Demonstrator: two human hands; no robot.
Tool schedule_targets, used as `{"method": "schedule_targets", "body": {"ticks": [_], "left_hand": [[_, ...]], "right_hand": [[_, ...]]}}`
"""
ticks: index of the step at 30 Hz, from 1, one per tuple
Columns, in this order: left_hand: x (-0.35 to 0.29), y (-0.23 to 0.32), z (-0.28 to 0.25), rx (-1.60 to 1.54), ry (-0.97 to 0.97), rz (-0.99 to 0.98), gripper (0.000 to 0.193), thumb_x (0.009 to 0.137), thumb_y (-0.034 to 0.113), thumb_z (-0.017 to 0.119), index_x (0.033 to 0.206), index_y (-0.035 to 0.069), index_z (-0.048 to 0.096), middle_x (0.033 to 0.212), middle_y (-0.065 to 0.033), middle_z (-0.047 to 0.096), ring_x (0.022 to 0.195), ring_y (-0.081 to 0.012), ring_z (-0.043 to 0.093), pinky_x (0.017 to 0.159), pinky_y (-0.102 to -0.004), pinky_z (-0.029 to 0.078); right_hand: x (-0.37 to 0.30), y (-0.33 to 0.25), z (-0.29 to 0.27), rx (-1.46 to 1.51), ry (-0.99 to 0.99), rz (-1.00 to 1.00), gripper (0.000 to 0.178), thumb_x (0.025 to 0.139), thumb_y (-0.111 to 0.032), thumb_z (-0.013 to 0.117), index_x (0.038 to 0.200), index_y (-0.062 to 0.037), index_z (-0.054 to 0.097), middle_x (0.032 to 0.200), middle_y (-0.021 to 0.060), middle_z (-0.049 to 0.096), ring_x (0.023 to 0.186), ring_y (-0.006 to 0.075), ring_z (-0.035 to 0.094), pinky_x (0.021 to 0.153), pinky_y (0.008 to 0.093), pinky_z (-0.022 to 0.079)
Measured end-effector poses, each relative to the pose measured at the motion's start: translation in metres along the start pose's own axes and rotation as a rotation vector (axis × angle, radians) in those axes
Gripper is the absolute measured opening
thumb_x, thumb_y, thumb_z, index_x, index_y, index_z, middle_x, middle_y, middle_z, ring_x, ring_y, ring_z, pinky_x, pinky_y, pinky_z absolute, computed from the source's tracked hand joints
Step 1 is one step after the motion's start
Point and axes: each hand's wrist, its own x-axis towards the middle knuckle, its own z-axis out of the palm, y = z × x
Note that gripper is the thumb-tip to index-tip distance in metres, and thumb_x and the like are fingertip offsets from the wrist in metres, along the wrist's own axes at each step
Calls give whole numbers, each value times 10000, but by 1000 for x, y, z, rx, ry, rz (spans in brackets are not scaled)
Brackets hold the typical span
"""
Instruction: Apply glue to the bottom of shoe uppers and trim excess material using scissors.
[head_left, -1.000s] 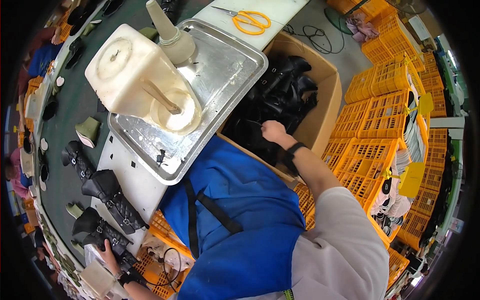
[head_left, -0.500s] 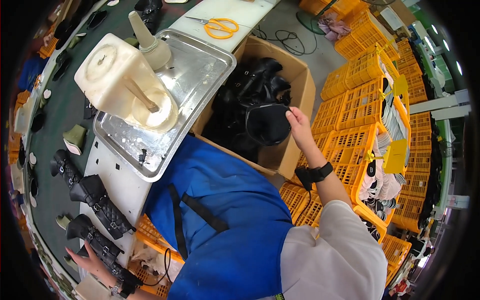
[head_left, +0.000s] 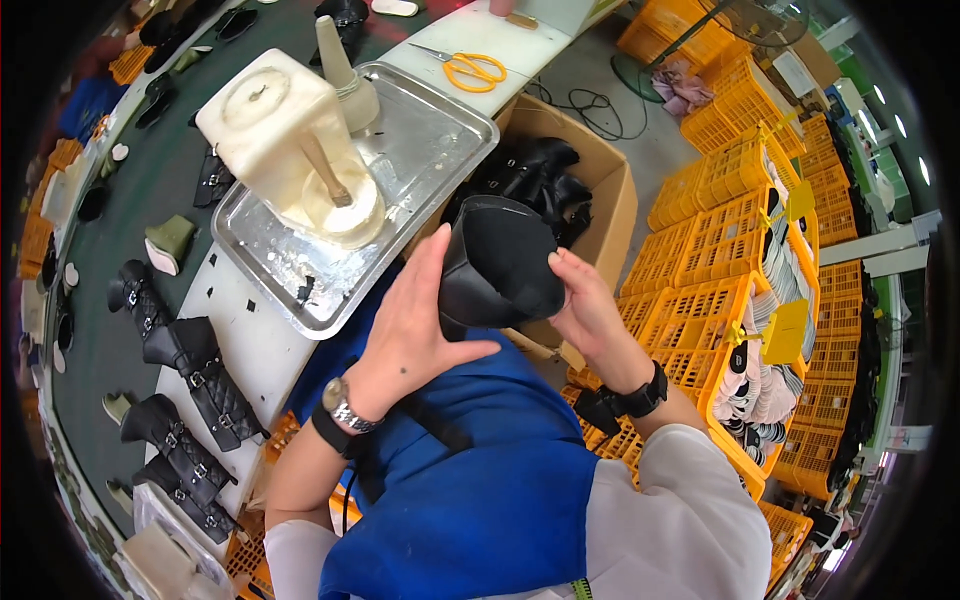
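Observation:
A black boot upper (head_left: 515,245) hangs in front of me, its wide opening facing up and its dark lining showing. My right hand (head_left: 592,312) grips its rim at the right, thumb on the edge. On its left side, my left hand (head_left: 405,330) is open, fingers stretched along the black wall and thumb apart; whether it touches cannot be made out. Behind the upper stands a cardboard box (head_left: 612,205) with more black boot uppers (head_left: 535,175) inside. Black quilted boot uppers with buckled straps (head_left: 212,385) lie at the left.
A metal tray (head_left: 425,95) on the white bench (head_left: 270,345) holds a white glue container (head_left: 275,120) with a brush (head_left: 322,172), and a cone-topped bottle (head_left: 345,85). Orange-handled scissors (head_left: 475,72) lie beyond. Yellow crates (head_left: 700,270) are stacked at the right; a green belt (head_left: 85,310) runs along the left.
My left hand has come up from the boot uppers at the lower left to the held upper. My right hand has brought that upper out of the box and closer to me.

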Motion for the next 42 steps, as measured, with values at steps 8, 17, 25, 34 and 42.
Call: {"method": "schedule_targets", "body": {"ticks": [8,17,25,34,42], "left_hand": [[-10,-27,-12,-193,50,-457,717,561,105,812,1171,19,445,1000,-131,608,931,-222,599,829,-309,460],[-32,-59,-9,-260,-48,-532,597,634,215,778,1119,-13,514,946,-173,626,916,-277,605,815,-317,453],[-15,-43,-9,-164,-63,-492,610,635,222,775,1142,16,505,976,-184,615,919,-308,601,808,-334,464],[-13,-37,-7,-122,-53,-521,614,592,199,796,1106,-2,529,956,-169,628,888,-281,619,778,-327,477],[-13,-43,-24,-126,-30,-483,610,585,197,792,1093,-6,523,939,-180,632,884,-289,623,773,-342,482]], "right_hand": [[5,0,-8,-302,-17,231,223,905,-203,480,1064,-60,542,846,38,600,733,117,600,635,250,510],[177,-73,15,-1232,-64,-409,222,859,-63,457,1044,14,553,672,19,569,551,65,510,512,193,441],[333,-104,23,-2116,124,-902,268,763,-71,492,998,-64,622,860,189,627,821,341,603,771,412,476],[320,-91,32,-2083,212,-439,375,755,-125,555,1114,-78,459,929,129,622,895,273,612,744,394,470],[153,-90,-67,-800,-158,-406,713,749,14,588,1343,-116,216,752,44,523,658,137,516,614,265,458]]}}
